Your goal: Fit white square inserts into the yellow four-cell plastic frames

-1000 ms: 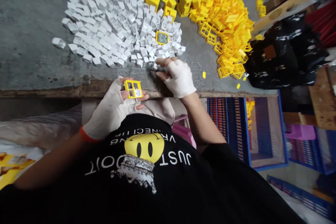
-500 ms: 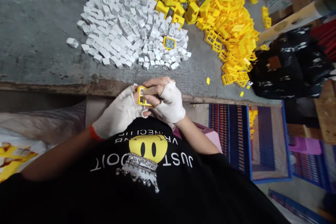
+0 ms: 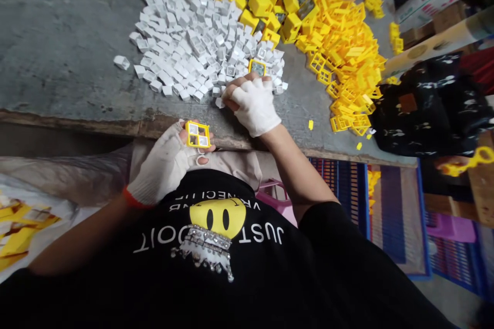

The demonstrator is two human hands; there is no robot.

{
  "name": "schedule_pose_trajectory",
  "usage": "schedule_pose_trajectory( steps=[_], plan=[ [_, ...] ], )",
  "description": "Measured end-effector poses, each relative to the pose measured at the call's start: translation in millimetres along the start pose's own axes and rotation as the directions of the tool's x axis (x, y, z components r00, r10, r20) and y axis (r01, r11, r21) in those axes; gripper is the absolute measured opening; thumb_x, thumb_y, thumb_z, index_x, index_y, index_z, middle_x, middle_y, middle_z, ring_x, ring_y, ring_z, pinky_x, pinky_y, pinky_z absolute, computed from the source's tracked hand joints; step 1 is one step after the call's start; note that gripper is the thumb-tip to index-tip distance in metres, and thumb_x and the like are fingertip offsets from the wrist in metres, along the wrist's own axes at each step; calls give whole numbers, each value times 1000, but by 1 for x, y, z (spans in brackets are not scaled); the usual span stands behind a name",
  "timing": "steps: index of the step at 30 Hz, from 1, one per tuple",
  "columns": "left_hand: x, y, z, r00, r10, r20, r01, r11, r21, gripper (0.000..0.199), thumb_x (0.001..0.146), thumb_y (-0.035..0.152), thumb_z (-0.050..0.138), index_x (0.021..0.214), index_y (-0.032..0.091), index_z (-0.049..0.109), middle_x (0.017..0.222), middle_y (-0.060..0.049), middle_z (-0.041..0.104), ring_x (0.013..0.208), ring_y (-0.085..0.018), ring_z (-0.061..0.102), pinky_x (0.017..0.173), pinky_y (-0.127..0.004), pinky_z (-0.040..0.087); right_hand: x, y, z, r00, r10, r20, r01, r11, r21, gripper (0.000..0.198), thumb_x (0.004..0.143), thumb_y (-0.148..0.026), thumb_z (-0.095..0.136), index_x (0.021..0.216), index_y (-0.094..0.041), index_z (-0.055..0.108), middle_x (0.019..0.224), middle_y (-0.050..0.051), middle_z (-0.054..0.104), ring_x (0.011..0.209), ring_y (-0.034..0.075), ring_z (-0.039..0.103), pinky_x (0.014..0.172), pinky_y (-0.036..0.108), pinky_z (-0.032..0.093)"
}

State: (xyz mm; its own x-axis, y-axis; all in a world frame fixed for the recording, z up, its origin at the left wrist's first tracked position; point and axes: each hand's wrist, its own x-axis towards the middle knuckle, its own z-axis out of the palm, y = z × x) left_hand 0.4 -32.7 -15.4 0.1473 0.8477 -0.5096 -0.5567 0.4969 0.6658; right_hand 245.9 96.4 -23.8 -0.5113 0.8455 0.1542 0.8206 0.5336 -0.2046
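My left hand [image 3: 164,162], in a fingerless white knit glove with an orange cuff, is closed around the edge of a small yellow frame [image 3: 198,124]. Of the frame's square cells, two hold white pieces, at its upper left and lower right. Over the near edge of a heap of white plastic caps [image 3: 181,56] is my right hand [image 3: 252,105], gloved the same way. Its fingers are curled down, with a white cap [image 3: 219,103] at the thumb and fingertips. A yellow casing with a grey-green inside [image 3: 257,68] lies just beyond its knuckles.
Yellow casings [image 3: 260,5] are piled at the back, and yellow frames [image 3: 351,56] to the right. A black patterned bag [image 3: 428,103] sits at the table's right end. Blue crates [image 3: 422,226] stand below. Yellow scissors [image 3: 469,162] show at far right beside a hand.
My right hand has left the yellow frame and reached forward to the white caps. My left hand, still holding the frame, has shifted slightly left. Yellow scissors have appeared at the right.
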Motion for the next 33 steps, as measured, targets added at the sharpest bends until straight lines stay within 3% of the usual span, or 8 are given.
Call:
schedule_pose_trajectory(
  steps=[5,9,18,22,24,27,30,33],
  plan=[
    [3,-1,-1,994,-35,103,38,999,-28,45,105,49,99,135,26,74,126,-8,89,100,-27,88,80,-34,67,-31,-38,-40,977,-191,92,193,981,-3,32,125,-31,53,139,-30,82,120,7,79,133,36,66,125,66,49],
    [5,-2,-2,973,-122,195,130,991,-30,42,103,36,99,134,27,72,116,-3,88,98,-25,89,78,-30,68,-42,-53,-47,942,-318,105,328,941,-90,32,124,-27,55,145,-30,79,122,7,80,135,36,64,123,64,47],
    [8,-4,-4,965,-166,202,182,982,-60,38,101,36,100,128,26,75,119,-4,90,91,-27,90,70,-31,66,-41,-41,-44,952,-271,142,277,961,-24,42,126,-21,42,137,-26,82,119,7,80,115,29,70,110,53,51],
    [8,-2,-1,962,-187,199,203,977,-62,31,107,33,95,126,25,73,104,0,85,84,-24,86,68,-30,64,-42,-54,-60,860,-494,127,508,853,-122,47,130,-22,34,143,-29,79,132,6,82,129,30,71,120,59,54],
    [8,-2,0,958,-195,211,215,974,-76,27,108,33,93,125,25,73,101,1,83,82,-22,84,67,-29,64,-45,-60,-58,825,-544,152,561,820,-111,45,130,-22,36,145,-30,78,138,7,83,133,30,72,122,59,55],
    [9,-4,-2,964,-178,197,202,973,-110,32,105,37,97,124,25,74,103,-1,85,85,-24,87,68,-29,64,-49,-52,-40,883,-444,153,447,894,19,42,131,-29,44,152,-31,79,138,8,85,130,32,73,117,59,58],
    [9,-3,-5,986,-122,116,137,983,-125,41,100,44,102,124,25,75,109,-5,88,89,-26,88,71,-31,67,-36,-27,-21,983,-179,34,175,979,101,46,129,-32,43,155,-27,81,137,15,87,127,34,73,115,59,60],
    [5,3,-5,997,-69,31,72,991,-111,41,104,50,99,129,26,76,123,-7,89,93,-24,86,76,-32,68,-6,-3,-10,996,80,-25,-80,997,1,42,124,-28,50,153,-26,81,150,18,84,145,39,67,128,70,53]
  ],
)
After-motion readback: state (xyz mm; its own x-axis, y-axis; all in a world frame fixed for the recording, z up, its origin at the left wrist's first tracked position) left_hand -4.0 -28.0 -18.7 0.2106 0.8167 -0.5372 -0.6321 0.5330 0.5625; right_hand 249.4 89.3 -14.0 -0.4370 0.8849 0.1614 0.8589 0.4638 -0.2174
